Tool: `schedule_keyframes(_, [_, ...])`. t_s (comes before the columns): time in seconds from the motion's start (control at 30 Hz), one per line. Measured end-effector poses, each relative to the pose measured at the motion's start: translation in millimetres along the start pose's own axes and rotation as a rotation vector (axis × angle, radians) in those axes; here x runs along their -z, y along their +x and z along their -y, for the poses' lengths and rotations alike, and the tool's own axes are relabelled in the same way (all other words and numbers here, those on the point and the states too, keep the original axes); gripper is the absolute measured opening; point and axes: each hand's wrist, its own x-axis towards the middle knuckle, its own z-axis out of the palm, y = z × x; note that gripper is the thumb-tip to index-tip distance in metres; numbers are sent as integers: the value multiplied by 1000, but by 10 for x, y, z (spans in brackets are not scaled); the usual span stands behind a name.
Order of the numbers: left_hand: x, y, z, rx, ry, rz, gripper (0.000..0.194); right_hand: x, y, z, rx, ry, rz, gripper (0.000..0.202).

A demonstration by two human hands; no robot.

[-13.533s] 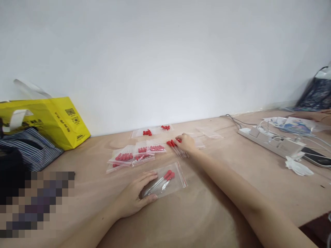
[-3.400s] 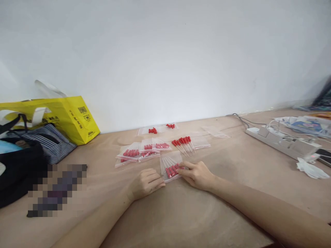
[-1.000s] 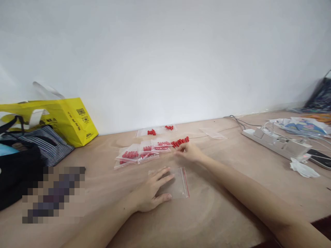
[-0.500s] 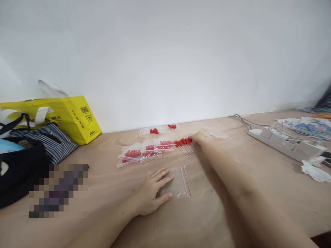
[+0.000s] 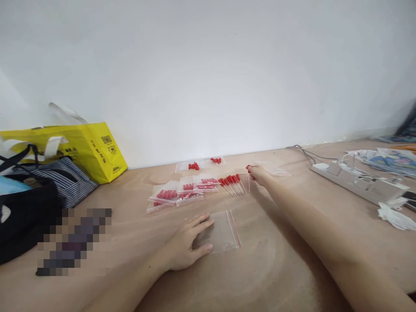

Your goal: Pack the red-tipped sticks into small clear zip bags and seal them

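Observation:
My left hand (image 5: 188, 243) lies flat with fingers spread on a clear zip-lock bag (image 5: 221, 232), whose red-lined seal faces right. In my right hand (image 5: 257, 173), a dropper (image 5: 249, 170) is pinched by its red bulb, its thin clear tube pointing down. Just left of that hand several droppers (image 5: 232, 184) lie side by side, red bulbs at the far end and tips toward me. Farther left are several overlapping zip-lock bags (image 5: 186, 188) with red-bulbed droppers inside. Behind them, near the wall, is another clear bag (image 5: 182, 166) with red bulbs (image 5: 194, 166) on it.
Clear bags (image 5: 274, 168) lie flat beyond my right wrist. A white power strip (image 5: 354, 180) with plugs and cables stands at right, near crumpled white plastic (image 5: 396, 216). On the left are a yellow bag (image 5: 97, 151), a striped pouch (image 5: 73, 182) and a black bag (image 5: 29, 221).
My right hand has moved slightly right, away from the row, with one dropper now in its fingers. My left hand has shifted slightly left on the bag.

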Motion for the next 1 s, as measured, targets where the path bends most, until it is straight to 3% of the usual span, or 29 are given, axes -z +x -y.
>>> schedule_keyframes(0.17, [-14, -4, 9, 39, 32, 9, 51, 179, -591, -3, 8, 362, 57, 22])
schedule_keyframes(0.37, [-70, 5, 36, 8, 49, -27, 49, 100, -1273, -46, -43, 815, 82, 26])
schedule_keyframes(0.67, [-55, 10, 23, 30, 49, 1, 49, 109, -1364, -27, -64, 816, 119, 35])
schedule_keyframes(1.0, [-52, 26, 18, 39, 41, -12, 52, 56, -1494, 66, -191, 879, 254, 26])
